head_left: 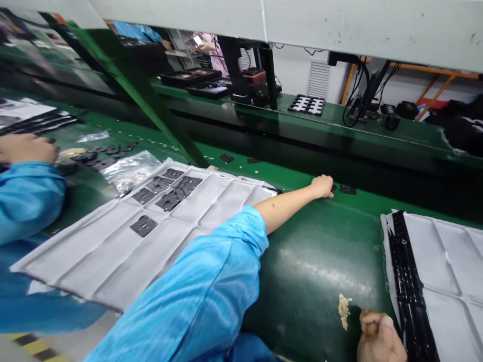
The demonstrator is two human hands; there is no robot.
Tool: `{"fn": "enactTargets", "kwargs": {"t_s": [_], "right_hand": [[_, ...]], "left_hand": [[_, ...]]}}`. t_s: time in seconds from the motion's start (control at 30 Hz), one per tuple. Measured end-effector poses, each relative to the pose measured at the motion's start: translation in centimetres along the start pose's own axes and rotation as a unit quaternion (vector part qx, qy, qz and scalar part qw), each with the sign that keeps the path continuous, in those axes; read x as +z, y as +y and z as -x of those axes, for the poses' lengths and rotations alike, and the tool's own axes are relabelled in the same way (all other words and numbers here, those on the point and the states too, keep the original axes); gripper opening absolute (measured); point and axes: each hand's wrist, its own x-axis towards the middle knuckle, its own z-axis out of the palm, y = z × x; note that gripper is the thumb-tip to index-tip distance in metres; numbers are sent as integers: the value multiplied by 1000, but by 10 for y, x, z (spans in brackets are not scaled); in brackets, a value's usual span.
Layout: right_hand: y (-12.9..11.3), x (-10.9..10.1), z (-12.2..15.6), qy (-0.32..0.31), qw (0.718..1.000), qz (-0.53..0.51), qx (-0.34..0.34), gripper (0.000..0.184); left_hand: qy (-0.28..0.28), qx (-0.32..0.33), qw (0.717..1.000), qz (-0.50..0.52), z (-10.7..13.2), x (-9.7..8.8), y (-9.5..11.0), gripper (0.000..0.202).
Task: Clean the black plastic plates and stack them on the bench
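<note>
My left hand (322,186), its blue-sleeved arm stretched across the green bench (302,251), has its fingers closed at a small black plate (334,188) mostly covered by the hand. A second black plate (347,190) lies just right of it. Low in the picture, my right hand (380,338) is curled with fingertips together; whatever it may hold is too small to make out. Beside it is a little heap of beige bits (343,311). Under my left arm a white compartmented sheet (124,241) carries several black plates (144,225) in its upper left cells.
A stack of white-topped sheets (433,251) borders my right hand. At left are a co-worker's hand (28,148), a clear bag (132,171) and loose black parts (109,153). A green post (143,95) slants behind the sheet; more plates (227,158) lie along the back.
</note>
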Motion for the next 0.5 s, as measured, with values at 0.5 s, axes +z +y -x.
{"fn": "enactTargets", "kwargs": {"t_s": [0.5], "right_hand": [[-57, -3, -10, -120, 992, 39, -21, 32]], "left_hand": [[-117, 238, 934, 238, 190, -12, 44, 19]]}}
